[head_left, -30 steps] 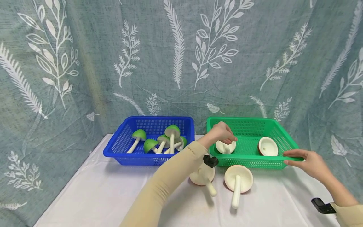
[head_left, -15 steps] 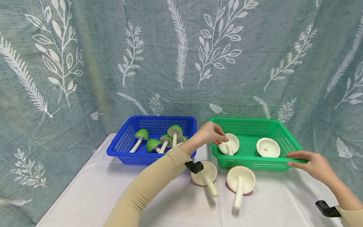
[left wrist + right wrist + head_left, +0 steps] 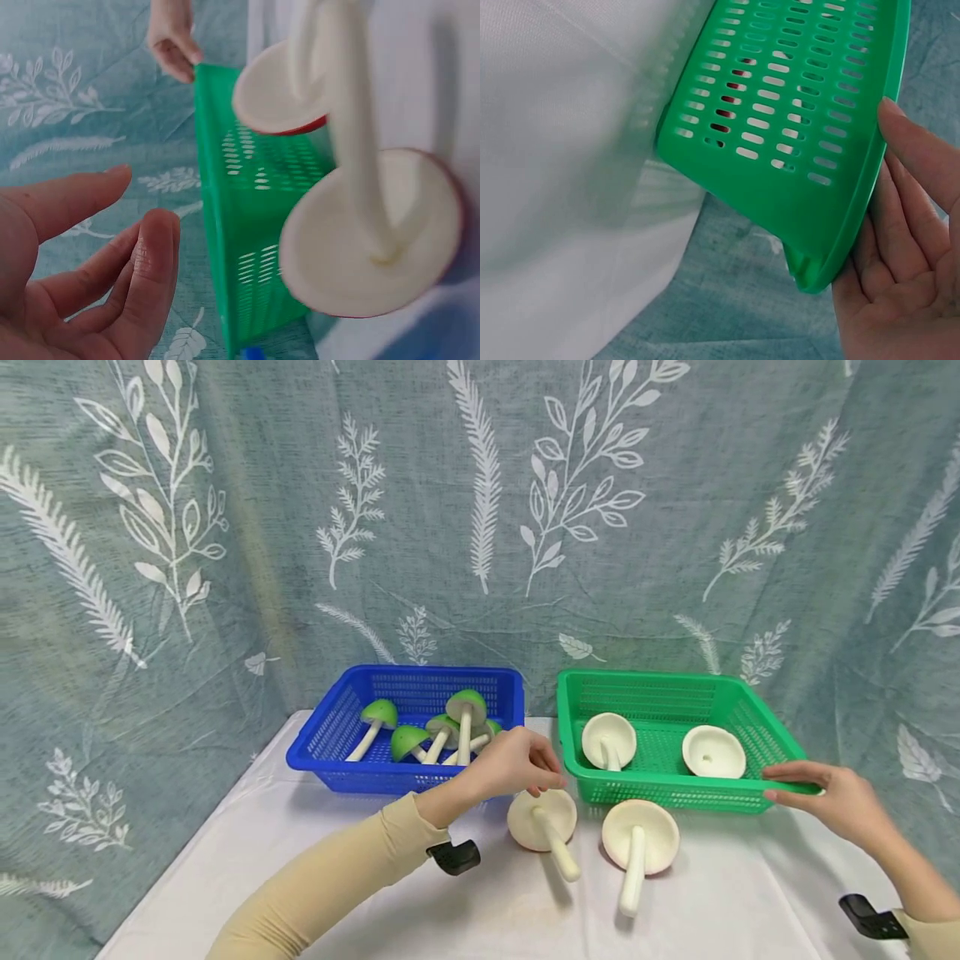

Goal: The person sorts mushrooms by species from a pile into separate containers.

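My left hand (image 3: 513, 763) hovers above a toy mushroom (image 3: 529, 831) that lies cap-down on the table, pale stem pointing toward me. In the left wrist view, the thumb and loosely bent fingers (image 3: 157, 255) are apart with nothing between them. Beside it lies a second mushroom (image 3: 640, 843) with a cream underside and a thin red edge. At the right, my right hand (image 3: 836, 797) grips the front corner of the green basket (image 3: 675, 786), thumb and fingers on either side of its rim. Inside that basket are two more cream-undersided mushrooms, one left (image 3: 608, 737) and one right (image 3: 714, 752).
A blue basket (image 3: 375, 770) stands left of the green one and holds several green-capped mushrooms (image 3: 467, 706) with white stems. White cloth (image 3: 360, 877) covers the table. A patterned grey-green curtain (image 3: 450, 527) hangs close behind both baskets.
My left hand has come out of the green basket, moving left and toward me, leaving the left mushroom there. The right hand keeps its grip on the rim. The head view has shifted slightly.
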Available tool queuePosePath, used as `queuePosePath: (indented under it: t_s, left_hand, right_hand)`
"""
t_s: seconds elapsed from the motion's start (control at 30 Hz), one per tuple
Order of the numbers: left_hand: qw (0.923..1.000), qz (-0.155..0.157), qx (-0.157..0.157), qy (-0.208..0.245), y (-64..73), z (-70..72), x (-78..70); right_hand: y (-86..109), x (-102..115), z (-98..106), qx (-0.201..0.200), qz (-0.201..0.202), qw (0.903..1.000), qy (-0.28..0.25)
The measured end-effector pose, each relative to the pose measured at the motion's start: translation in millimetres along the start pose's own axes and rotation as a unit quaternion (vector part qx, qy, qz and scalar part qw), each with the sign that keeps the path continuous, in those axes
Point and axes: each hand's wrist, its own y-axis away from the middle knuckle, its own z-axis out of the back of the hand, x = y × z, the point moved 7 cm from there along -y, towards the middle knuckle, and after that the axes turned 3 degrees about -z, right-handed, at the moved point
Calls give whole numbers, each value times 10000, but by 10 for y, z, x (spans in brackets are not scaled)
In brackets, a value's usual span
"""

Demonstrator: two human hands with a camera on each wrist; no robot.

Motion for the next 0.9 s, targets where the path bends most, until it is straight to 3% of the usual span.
queuePosePath:
  t_s: [0.2,0.43,0.73,0.9]
  left_hand:
    - [9999,56,-67,83,174,-57,146]
    - [9990,394,-85,181,288,-199,392]
    - [9968,694,-364,156,320,-314,621]
    - [9943,878,-370,473,301,-391,695]
  right_hand:
    - [14,-18,-7,169,-141,9997,50]
    - [15,-11,-38,278,-184,9994,31]
    - [13,-26,-32,242,-144,9996,19]
    - [10,-40,-53,325,-207,9993,17]
